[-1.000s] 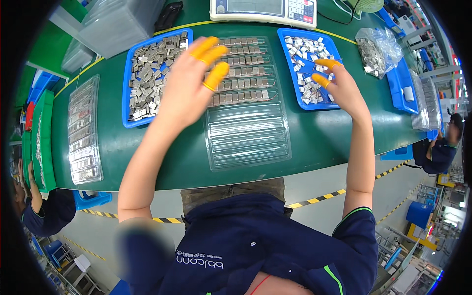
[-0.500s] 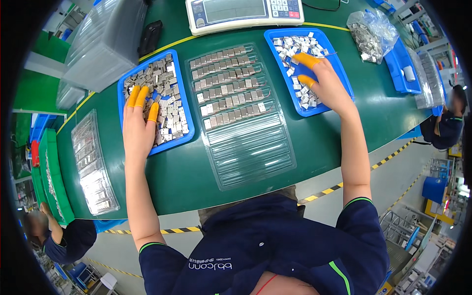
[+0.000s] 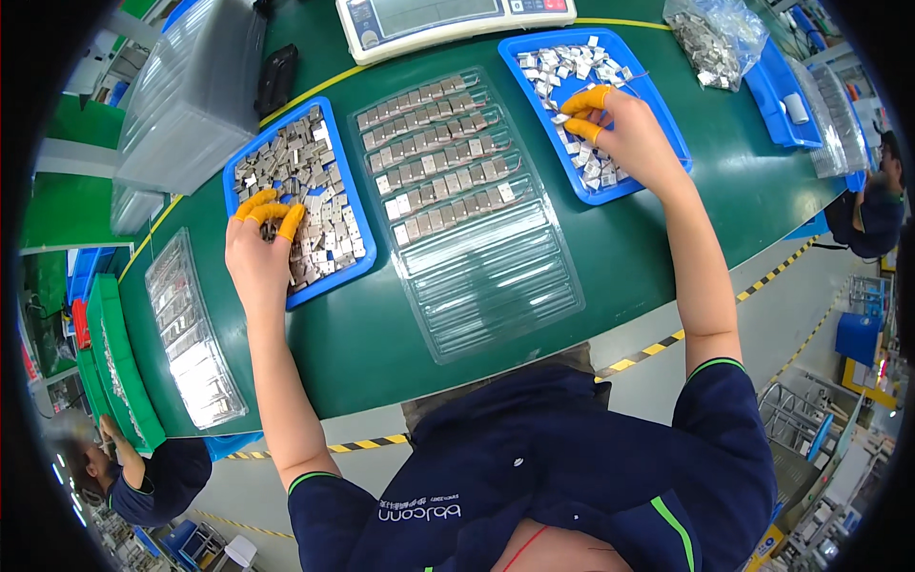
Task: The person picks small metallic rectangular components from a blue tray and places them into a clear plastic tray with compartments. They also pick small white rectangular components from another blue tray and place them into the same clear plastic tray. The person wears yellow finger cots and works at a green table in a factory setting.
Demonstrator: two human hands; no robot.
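My left hand (image 3: 257,255) reaches into the left blue tray (image 3: 368,250), its yellow-capped fingertips bent and drawn together on a heap of small flat metal pieces (image 3: 303,153). What lies under those fingertips is hidden. Over the right blue tray (image 3: 671,124), my right hand (image 3: 631,135) has thumb and fingers pinched together, also in yellow finger cots. A small silvery piece (image 3: 559,119) shows right at the tips; I cannot tell whether it is gripped. Loose silvery metal shells (image 3: 577,63) lie in that tray. Between the trays sits a clear ribbed plastic tray (image 3: 496,296), its far rows filled with metal pieces.
A scale (image 3: 429,24) stands at the back, with stacked clear trays (image 3: 191,105) and a black object (image 3: 276,78) to its left. Another clear tray (image 3: 195,334) lies at left. A bag of parts (image 3: 715,52) and a small blue bin (image 3: 777,91) are at right. Co-workers sit on both sides.
My left hand has moved toward the near left side of its tray, fingers drawing together. My right thumb and fingers have closed into a pinch. The whole view has shifted slightly.
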